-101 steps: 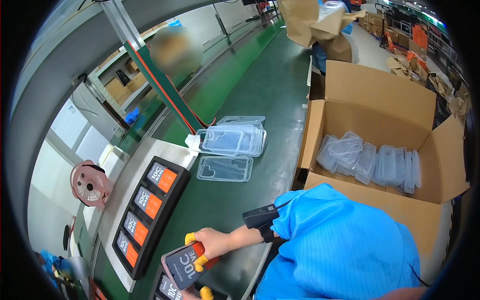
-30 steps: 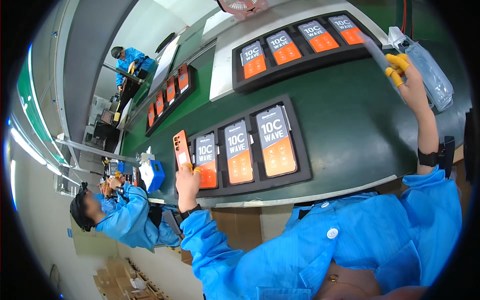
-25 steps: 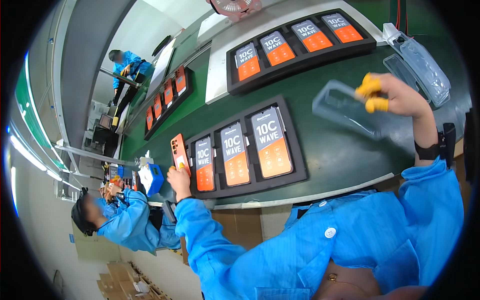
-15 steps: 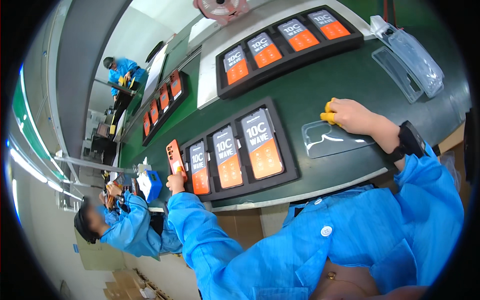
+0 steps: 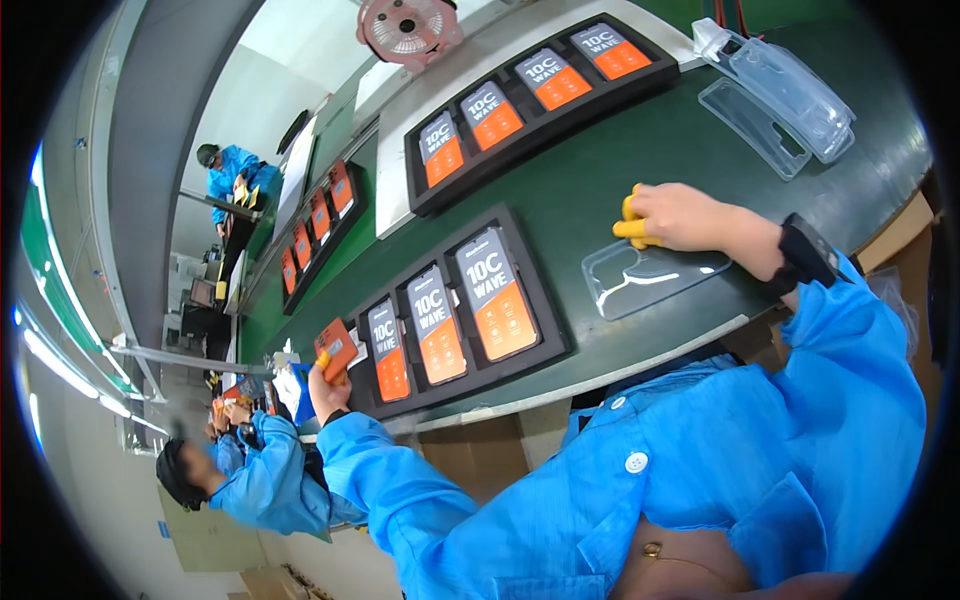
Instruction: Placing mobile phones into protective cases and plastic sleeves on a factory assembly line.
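Observation:
My left hand [image 5: 328, 390] grips an orange phone [image 5: 338, 348] by its lower end, back side showing, beside the left end of a black tray. My right hand [image 5: 690, 218] wears yellow finger covers and has its fingers curled at the far edge of a clear phone case [image 5: 650, 282], low over the green table. The thumb's grip on the case is partly hidden. Between my hands, the near black tray [image 5: 552, 345] holds three phones [image 5: 497, 290] with grey-and-orange printed fronts, each in its own slot.
Another black tray [image 5: 668, 72] with several phones lies farther back, and a smaller tray of orange phones [image 5: 320, 215] at the left. Clear cases [image 5: 790, 95] are stacked at the far right. A pink fan [image 5: 408, 28] stands behind. A co-worker in blue [image 5: 265, 470] sits at the left.
My left hand has tilted the orange phone over and drawn it slightly nearer. The right hand and the clear case have shifted slightly toward me. The whole view has turned a little.

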{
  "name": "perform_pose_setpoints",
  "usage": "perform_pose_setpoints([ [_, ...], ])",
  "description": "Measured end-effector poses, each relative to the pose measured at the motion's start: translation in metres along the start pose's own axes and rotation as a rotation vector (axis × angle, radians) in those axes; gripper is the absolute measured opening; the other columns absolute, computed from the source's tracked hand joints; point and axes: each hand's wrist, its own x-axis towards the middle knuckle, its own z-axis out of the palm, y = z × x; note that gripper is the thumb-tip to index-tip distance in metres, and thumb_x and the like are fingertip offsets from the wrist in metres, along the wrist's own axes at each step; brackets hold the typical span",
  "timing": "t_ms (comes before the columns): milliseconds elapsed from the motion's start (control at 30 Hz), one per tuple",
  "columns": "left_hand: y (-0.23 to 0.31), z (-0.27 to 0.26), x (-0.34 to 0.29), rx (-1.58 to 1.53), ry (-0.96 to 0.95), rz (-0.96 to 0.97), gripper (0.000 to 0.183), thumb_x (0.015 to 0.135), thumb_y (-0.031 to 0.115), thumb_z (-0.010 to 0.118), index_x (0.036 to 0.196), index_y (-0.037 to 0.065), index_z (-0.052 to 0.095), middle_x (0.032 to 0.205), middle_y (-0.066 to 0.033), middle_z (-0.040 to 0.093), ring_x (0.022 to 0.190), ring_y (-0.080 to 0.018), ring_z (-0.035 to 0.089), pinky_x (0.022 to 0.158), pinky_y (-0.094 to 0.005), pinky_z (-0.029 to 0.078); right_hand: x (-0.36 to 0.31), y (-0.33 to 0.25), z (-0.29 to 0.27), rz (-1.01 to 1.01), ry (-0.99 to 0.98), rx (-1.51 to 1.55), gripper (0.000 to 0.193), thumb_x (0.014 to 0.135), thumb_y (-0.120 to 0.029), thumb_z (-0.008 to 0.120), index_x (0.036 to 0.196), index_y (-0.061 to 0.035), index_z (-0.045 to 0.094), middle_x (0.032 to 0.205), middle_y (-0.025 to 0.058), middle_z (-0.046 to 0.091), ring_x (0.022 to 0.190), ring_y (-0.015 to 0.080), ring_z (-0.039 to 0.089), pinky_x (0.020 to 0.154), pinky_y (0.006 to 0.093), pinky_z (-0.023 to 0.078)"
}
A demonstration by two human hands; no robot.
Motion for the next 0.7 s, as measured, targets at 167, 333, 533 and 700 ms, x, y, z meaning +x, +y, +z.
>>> perform_pose_setpoints([
  [167,-0.018,0.099,-0.077,-0.112,-0.408,0.173,0.029,0.078,0.008,0.049,0.105,-0.001,0.046,0.101,-0.0122,0.055,0.089,-0.0254,0.056,0.079,-0.0388,0.046,0.012,-0.028,-0.027,0.361,0.072,0.423,0.051,0.076,-0.023,0.058,0.122,-0.0075,0.039,0.099,0.0104,0.05,0.093,0.0227,0.049,0.076,0.0306,0.041],
  [333,-0.088,0.223,-0.182,0.059,-0.884,0.157,0.034,0.077,0.007,0.054,0.109,-0.002,0.046,0.102,-0.0082,0.054,0.092,-0.0167,0.054,0.079,-0.0295,0.044,0.062,-0.058,-0.004,0.662,0.222,1.48,0.04,0.088,-0.025,0.042,0.124,-0.0078,0.035,0.116,0.0065,0.045,0.106,0.0141,0.043,0.084,0.0298,0.039],
  [533,-0.124,0.264,-0.189,0.97,-1.139,0.705,0.055,0.066,0.022,0.069,0.109,-0.004,0.045,0.1,-0.0149,0.05,0.095,-0.0269,0.047,0.083,-0.0323,0.038,0.037,-0.038,-0.031,0.522,0.64,0.998,0.031,0.076,-0.023,0.061,0.092,0.0026,0.054,0.08,0.0088,0.061,0.073,0.0133,0.058,0.065,0.0255,0.045],
  [700,-0.14,0.257,-0.218,1.436,-1.229,1.039,0.089,0.047,0.034,0.078,0.116,-0.005,0.036,0.112,-0.0206,0.043,0.108,-0.0337,0.038,0.091,-0.039,0.031,-0.006,-0.036,-0.05,0.042,0.354,0.065,0.023,0.059,-0.018,0.069,0.078,-0.0082,0.06,0.066,0.0052,0.053,0.062,0.0225,0.054,0.05,0.0307,0.044],
])
